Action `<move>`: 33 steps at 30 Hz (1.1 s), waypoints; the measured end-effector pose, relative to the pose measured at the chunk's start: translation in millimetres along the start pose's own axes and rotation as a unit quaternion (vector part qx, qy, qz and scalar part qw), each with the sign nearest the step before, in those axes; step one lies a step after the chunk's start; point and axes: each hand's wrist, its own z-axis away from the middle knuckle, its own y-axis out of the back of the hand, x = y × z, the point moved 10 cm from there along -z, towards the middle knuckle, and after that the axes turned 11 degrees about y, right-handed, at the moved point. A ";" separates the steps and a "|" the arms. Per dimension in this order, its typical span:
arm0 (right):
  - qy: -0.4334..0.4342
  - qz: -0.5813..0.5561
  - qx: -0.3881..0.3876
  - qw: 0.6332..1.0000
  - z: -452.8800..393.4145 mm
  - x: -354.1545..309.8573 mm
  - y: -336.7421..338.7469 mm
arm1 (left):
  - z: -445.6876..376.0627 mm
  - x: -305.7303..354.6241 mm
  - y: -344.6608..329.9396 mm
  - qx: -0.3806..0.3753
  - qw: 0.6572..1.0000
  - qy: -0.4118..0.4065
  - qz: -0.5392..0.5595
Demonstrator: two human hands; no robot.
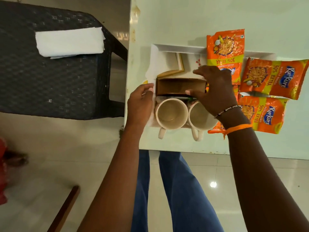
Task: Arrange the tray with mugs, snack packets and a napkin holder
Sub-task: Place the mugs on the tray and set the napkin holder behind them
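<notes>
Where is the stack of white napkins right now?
The white napkins lie on the dark woven chair at upper left in the head view, off the table and well left of the tray.

Even indoor light, wide-angle view bent at the edges

A lamp glints as a bright spot on the glossy floor tiles; soft shadows fall beside the tray on the pale table. The frame's left edge is smeared, and straight lines bow toward the corners.

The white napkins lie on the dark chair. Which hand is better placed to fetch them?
Probably the left hand: it is on the chair's side, nearer the napkins. The right hand grips the napkin holder.
</notes>
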 end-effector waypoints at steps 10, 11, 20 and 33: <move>-0.068 -0.326 -0.030 0.942 -77.3 -150.7 -115.2 | -37.5 -8.0 136.4 0.062 0.977 0.065 0.195; -0.100 -0.355 -0.012 0.929 -89.0 -154.5 -123.8 | -41.5 -7.0 146.7 0.057 0.976 0.059 0.203; -0.182 -0.384 0.105 0.899 -151.3 -150.7 -131.5 | -58.7 -12.0 175.5 0.035 0.970 0.062 0.232; -0.214 -0.530 0.127 0.811 -33.1 -63.4 -68.6 | -43.5 6.5 112.1 -0.051 0.943 0.074 0.319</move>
